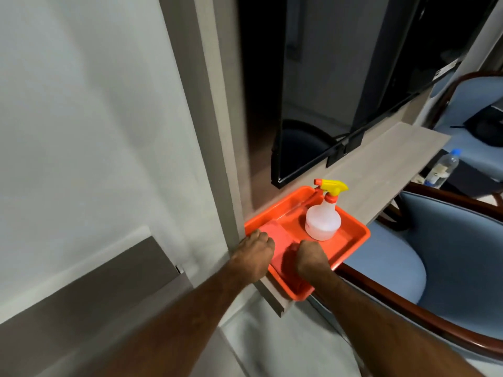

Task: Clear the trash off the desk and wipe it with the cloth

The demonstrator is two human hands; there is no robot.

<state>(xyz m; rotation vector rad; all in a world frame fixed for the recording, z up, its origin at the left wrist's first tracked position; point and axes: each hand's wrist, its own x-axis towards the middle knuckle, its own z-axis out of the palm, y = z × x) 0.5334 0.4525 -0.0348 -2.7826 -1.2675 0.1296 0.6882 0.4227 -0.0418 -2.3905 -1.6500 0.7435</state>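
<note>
- An orange tray (pixel 353 235) sits on the near left end of the desk (pixel 381 164).
- A pink cloth (pixel 280 240) lies flat in the near part of the tray.
- A spray bottle (pixel 323 219) stands in the far part of the tray.
- The left hand (pixel 254 251) is curled at the cloth's left edge, by the tray rim. I cannot tell if it grips.
- The right hand (pixel 310 258) is a closed fist on the cloth.
- I see no trash on the desk top.
- I think the step is picking up the cloth.
- Next, lift the cloth without bumping the bottle, then wipe.
</note>
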